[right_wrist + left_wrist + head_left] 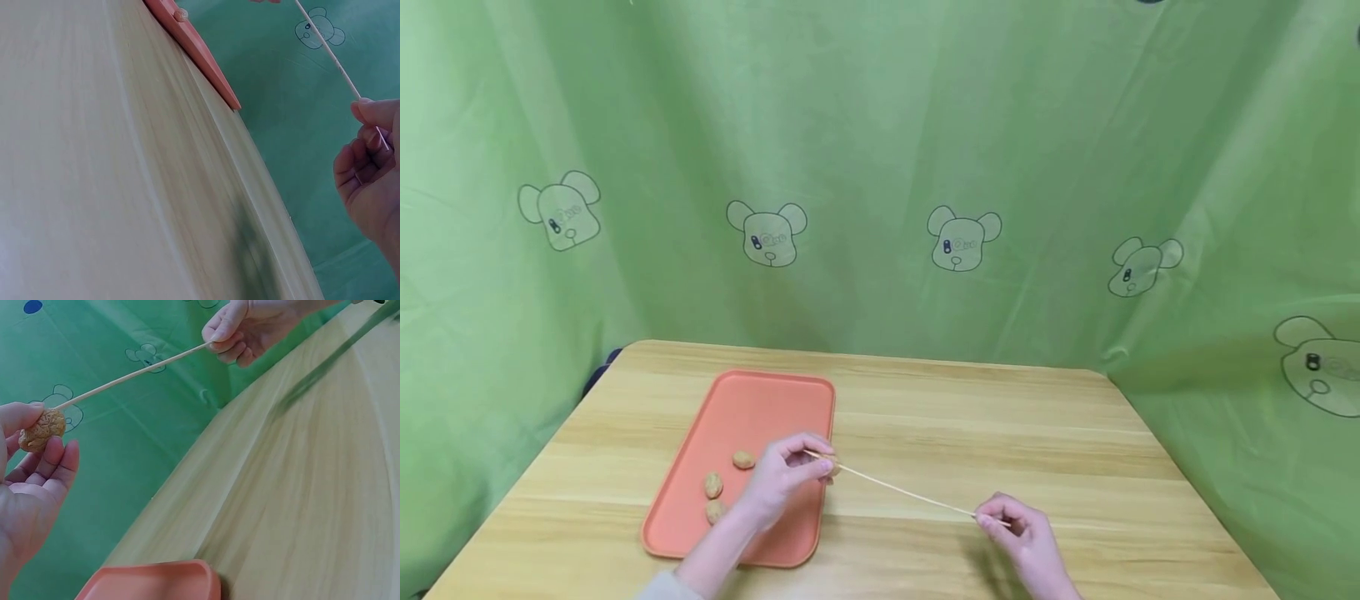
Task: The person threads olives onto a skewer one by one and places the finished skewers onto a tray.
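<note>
My left hand (775,486) is over the right side of the tray. Between its thumb and fingers it pinches a wrinkled brown fried ball (44,429). A thin wooden skewer (910,493) meets the ball just under the thumb, and in the head view its tip shows past the thumb. Toward the right the skewer slopes down to my right hand (1028,540), which pinches it near the other end, above the bare wood. Several similar brown balls (743,459) lie on the orange-pink tray (767,408), one partly hidden by the left forearm.
The tray rests on the left half of a light wood-grain table (985,433). Green curtains (865,150) printed with bear heads hang behind the table and along both sides.
</note>
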### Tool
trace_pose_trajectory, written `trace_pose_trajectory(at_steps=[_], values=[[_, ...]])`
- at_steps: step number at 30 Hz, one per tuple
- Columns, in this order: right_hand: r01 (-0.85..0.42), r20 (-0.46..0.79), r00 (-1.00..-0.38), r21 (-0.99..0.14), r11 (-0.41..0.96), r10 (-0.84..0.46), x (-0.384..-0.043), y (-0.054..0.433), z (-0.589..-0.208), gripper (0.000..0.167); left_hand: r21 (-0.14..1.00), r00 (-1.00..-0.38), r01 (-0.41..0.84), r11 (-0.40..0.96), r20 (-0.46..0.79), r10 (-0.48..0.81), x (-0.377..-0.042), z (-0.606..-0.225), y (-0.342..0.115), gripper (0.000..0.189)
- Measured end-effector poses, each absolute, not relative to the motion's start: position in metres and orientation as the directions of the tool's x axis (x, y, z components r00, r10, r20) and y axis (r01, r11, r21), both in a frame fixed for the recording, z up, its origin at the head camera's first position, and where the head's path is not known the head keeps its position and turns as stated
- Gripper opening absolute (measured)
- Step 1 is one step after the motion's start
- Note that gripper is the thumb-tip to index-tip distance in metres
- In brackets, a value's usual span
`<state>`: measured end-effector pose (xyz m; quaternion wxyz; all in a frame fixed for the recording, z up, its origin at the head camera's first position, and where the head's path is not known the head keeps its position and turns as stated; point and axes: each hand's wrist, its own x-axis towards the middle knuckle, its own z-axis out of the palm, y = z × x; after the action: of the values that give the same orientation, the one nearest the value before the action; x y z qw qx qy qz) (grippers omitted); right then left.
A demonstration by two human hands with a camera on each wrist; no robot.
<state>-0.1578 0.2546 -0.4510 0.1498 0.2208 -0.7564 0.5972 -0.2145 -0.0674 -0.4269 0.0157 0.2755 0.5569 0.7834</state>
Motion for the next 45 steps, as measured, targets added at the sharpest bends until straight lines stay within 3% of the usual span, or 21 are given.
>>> trace_pose_trajectory(at_steps=[14,22,26,39,45], values=[[-0.506,0.487,-0.861,-0.849,0.155,-0.143,-0.156,0.250,-0.447,0.014,0.871,-0.844,0.278,-0.406,0.423,0.329,-0.209,-0.427,-0.060,0.012],[-0.502,0.481,-0.862,-0.852,0.146,-0.161,-0.156,0.246,-0.450,0.014,0.853,-0.819,0.306,-0.422,0.462,0.340,-0.209,-0.427,-0.058,0.021],[-0.504,0.482,-0.861,-0.853,0.135,-0.165,-0.158,0.244,-0.450,0.013,0.855,-0.821,0.308,-0.418,0.461,0.336,-0.210,-0.427,-0.057,0.012],[-0.481,0.462,-0.874,-0.865,0.142,-0.150,-0.159,0.237,-0.448,0.006,0.837,-0.809,0.310,-0.451,0.481,0.337,-0.211,-0.428,-0.051,0.014],[-0.497,0.480,-0.865,-0.860,0.118,-0.146,-0.158,0.234,-0.451,0.010,0.826,-0.799,0.313,-0.468,0.496,0.341,-0.209,-0.429,-0.048,0.013]])
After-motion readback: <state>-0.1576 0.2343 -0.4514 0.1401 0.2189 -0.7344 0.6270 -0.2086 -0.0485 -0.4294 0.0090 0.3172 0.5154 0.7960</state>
